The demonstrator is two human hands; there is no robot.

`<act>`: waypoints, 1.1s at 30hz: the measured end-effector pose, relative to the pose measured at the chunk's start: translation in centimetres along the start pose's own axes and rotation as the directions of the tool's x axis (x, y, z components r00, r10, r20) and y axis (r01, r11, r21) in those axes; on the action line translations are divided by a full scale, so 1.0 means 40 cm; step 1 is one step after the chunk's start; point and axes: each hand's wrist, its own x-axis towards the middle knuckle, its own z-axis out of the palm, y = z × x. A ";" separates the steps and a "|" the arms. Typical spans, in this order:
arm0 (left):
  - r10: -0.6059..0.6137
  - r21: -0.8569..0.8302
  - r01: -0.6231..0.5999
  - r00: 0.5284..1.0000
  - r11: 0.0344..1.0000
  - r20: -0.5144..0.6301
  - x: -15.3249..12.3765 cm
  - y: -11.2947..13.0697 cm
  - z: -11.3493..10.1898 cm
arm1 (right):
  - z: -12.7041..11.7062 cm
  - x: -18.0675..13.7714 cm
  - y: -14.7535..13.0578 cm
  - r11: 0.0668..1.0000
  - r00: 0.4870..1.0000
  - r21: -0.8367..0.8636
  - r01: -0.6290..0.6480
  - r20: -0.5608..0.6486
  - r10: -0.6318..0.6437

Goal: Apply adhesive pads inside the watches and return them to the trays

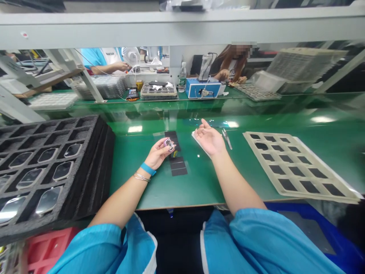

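My left hand (157, 153) holds a small watch-like case (169, 144) between thumb and fingers, its open side showing parts inside. Black rectangular sheets (179, 166) lie on the green mat just beneath and beside it. To the right, my right hand (211, 140) is turned palm up with its fingers apart, and nothing shows in it. A flat white object (200, 143) sits partly hidden under that hand. Close to its right lie metal tweezers (227, 139). A tiny white square (198, 156) rests on the mat between both hands.
Stacked black foam trays (85, 171) with glass-faced pieces stand at the left. On the right lies a beige tray (281, 167) with dark pieces in its pockets. Behind are a blue machine (203, 88), a bottle (182, 78) and two people working. A grey beam crosses overhead.
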 end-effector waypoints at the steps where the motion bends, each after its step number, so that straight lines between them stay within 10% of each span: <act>1: -0.002 -0.002 0.002 1.000 1.000 0.006 0.000 0.000 -0.001 | 0.002 -0.002 0.008 0.999 1.000 -0.033 0.004 -0.017 -0.004; 12: -0.040 -0.052 0.042 0.999 0.998 0.036 -0.010 -0.004 0.012 | 0.057 -0.054 0.175 0.757 0.985 -0.631 0.171 0.137 -0.108; 24: -0.080 -0.064 0.082 0.996 0.995 0.033 -0.009 -0.024 0.016 | 0.041 -0.055 0.204 0.678 0.971 -0.697 0.233 0.128 -0.202; 30: -0.057 -0.088 0.060 0.998 0.994 0.032 -0.003 -0.016 0.011 | 0.049 -0.056 0.189 0.849 0.993 -0.528 -0.011 0.093 0.071; 33: -0.023 -0.111 0.023 1.000 0.994 -0.001 -0.003 -0.004 0.009 | 0.046 -0.057 0.182 0.852 0.918 -0.479 -0.209 0.205 0.341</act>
